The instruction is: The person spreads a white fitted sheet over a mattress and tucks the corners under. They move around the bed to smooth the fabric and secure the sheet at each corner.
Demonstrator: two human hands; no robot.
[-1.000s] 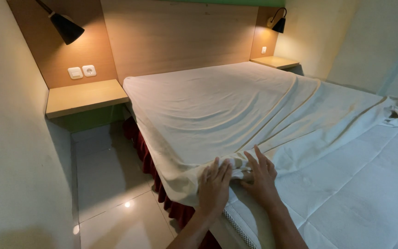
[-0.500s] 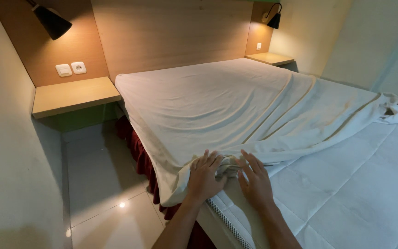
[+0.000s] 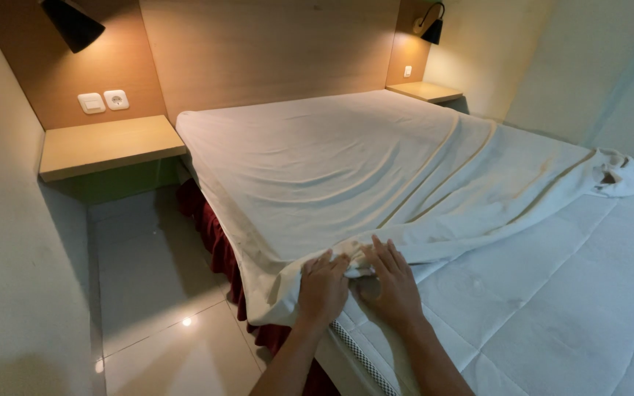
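**Both hands bunch a white sheet at the near edge of the bed**

The left hand (image 3: 323, 287) and the right hand (image 3: 394, 282) lie side by side on the bed, almost touching. The fingers (image 3: 337, 262) of both are curled narrow and press into a gathered fold of the white sheet (image 3: 346, 161), so each hand holds sheet cloth under its fingertips. The bunched fold sits right between the 2 sets of fingers, at the near side edge of the bed.

Beyond the fingers the sheet spreads flat toward the wooden headboard (image 3: 273, 51), with long creases running away to the right. Its far corner (image 3: 614, 176) lies loose and crumpled well to the right of the fingers. Below and right of the fingers the quilted mattress (image 3: 566, 293) is bare. Left of the fingers the sheet edge hangs over a dark red bed skirt (image 3: 218, 246), and beyond that is the glossy tiled floor (image 3: 155, 293).

Nothing stands between the hands and the sheet. Far above the fingers to the left, a wooden shelf (image 3: 104, 147) carries nothing visible; on the panel over it are 2 small white square wall plates (image 3: 104, 101) and a black lamp (image 3: 73, 22). A second shelf (image 3: 425, 91), a small white plate and another black lamp (image 3: 431, 28) sit at the far right of the headboard.
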